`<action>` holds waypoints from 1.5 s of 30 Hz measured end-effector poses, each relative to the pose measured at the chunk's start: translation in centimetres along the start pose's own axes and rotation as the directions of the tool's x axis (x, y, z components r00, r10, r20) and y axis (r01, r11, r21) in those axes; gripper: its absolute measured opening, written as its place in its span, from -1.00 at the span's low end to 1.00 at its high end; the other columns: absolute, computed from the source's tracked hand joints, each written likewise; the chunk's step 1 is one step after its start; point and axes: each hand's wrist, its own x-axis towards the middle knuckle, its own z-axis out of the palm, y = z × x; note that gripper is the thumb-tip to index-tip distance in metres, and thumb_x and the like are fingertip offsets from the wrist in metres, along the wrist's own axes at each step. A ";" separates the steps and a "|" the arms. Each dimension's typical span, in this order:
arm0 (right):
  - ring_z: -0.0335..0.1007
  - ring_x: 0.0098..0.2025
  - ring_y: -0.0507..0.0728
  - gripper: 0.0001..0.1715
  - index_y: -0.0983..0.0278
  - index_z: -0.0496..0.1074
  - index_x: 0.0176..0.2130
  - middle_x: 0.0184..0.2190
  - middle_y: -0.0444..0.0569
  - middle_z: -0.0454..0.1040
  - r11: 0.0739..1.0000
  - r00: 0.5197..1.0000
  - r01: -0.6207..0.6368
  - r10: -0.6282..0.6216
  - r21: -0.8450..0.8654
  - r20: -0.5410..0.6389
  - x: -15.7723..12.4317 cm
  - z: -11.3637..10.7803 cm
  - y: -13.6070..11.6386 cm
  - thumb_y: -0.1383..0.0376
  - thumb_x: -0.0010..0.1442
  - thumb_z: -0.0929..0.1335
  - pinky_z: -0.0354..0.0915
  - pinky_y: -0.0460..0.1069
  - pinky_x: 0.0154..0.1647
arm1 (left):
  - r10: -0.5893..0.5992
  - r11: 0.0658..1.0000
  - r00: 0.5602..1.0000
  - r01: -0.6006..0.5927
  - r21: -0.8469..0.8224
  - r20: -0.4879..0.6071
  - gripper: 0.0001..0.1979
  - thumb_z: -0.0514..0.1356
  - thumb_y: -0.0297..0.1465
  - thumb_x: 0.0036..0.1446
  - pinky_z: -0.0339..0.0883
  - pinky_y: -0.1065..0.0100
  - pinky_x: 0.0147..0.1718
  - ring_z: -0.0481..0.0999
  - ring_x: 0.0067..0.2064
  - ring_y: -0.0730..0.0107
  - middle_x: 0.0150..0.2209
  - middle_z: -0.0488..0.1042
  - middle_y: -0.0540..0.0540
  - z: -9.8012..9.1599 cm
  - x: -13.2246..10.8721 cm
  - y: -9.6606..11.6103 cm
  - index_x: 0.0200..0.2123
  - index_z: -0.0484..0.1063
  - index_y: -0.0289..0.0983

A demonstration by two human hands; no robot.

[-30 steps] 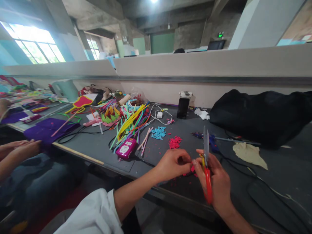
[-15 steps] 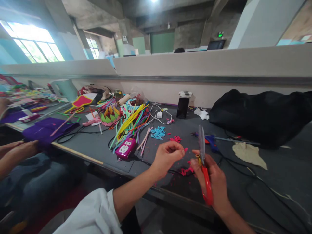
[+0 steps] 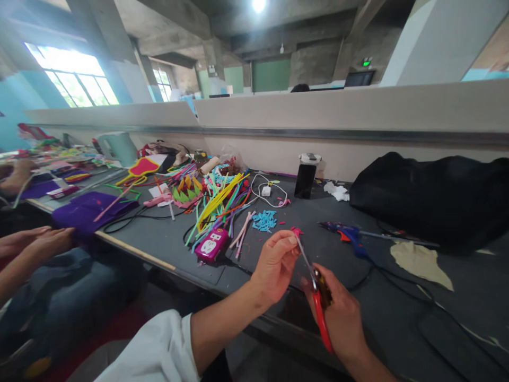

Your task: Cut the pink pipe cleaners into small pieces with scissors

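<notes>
My left hand (image 3: 277, 263) is pinched closed at the fingertips above the desk's front edge. A small pink strip showed there a moment ago; now the fingers and blades mostly hide it. My right hand (image 3: 342, 313) is wrapped round the red handles of a pair of scissors (image 3: 324, 323), whose blades point up and left to the left fingertips. Just behind the left hand lies a small heap of pink cut pieces (image 3: 297, 231), partly covered. Left of that is a heap of short blue pieces (image 3: 264, 220), with pale pink fuzzy stems (image 3: 243, 233) alongside.
A purple power strip (image 3: 212, 245) and a bundle of coloured fuzzy stems (image 3: 222, 201) lie left. A blue glue gun (image 3: 350, 236), its cable, beige cloth (image 3: 421, 261) and a black bag (image 3: 429, 201) are on the right. Another person's hands (image 3: 37, 246) hold purple fabric (image 3: 87, 212).
The scissors have tilted left, and their blades have come to the left fingertips. My left hand has turned more upright. The view has shifted slightly.
</notes>
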 end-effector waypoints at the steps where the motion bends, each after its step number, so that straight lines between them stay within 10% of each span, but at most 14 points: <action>1: 0.55 -0.22 0.13 -0.61 0.28 0.38 0.00 -0.17 0.01 0.57 1.000 1.000 0.007 -0.007 -0.010 -0.005 0.0 0.0 0.0 0.12 0.27 0.29 0.44 0.03 -0.15 | 0.003 1.000 1.000 -0.003 0.000 -0.001 -0.88 0.35 -0.46 -0.09 0.22 0.48 -0.36 0.33 -0.45 0.58 -0.51 0.38 0.06 0.0 0.0 -0.1 -0.47 0.45 -0.31; 31: 0.54 -0.40 0.04 -0.70 0.30 0.43 -0.09 -0.28 -0.06 0.58 1.000 0.998 0.005 -0.003 0.028 -0.058 1.1 -1.1 0.2 0.17 0.28 0.28 0.42 -0.12 -0.27 | 0.025 1.000 0.999 -0.025 0.006 0.038 -0.90 0.29 -0.46 -0.06 0.26 0.38 -0.22 0.30 -0.44 0.52 -0.55 0.32 0.05 -0.2 0.2 -0.8 -0.50 0.41 -0.31; 40: 0.51 -0.32 0.00 -0.66 0.22 0.41 -0.05 -0.23 -0.11 0.54 0.988 0.992 -0.101 0.109 0.117 -0.062 3.2 -4.3 -0.5 0.09 0.25 0.30 0.37 -0.16 -0.26 | -0.336 0.834 0.932 0.227 0.503 0.136 -0.96 0.21 -0.51 -0.22 0.07 0.44 -0.49 0.22 -0.54 0.56 -0.61 0.32 0.03 -1.2 0.6 -1.1 -0.56 0.43 -0.35; 45: 0.49 -0.36 -0.02 -0.70 0.23 0.40 -0.04 -0.28 -0.12 0.53 0.984 0.994 -0.093 0.101 0.153 -0.044 3.2 -4.0 -0.3 0.18 0.24 0.31 0.37 -0.16 -0.28 | -0.346 0.737 0.931 0.194 0.647 0.116 -0.92 0.22 -0.44 -0.21 0.12 0.42 -0.47 0.24 -0.54 0.54 -0.60 0.33 0.04 -1.5 0.5 -1.7 -0.54 0.41 -0.34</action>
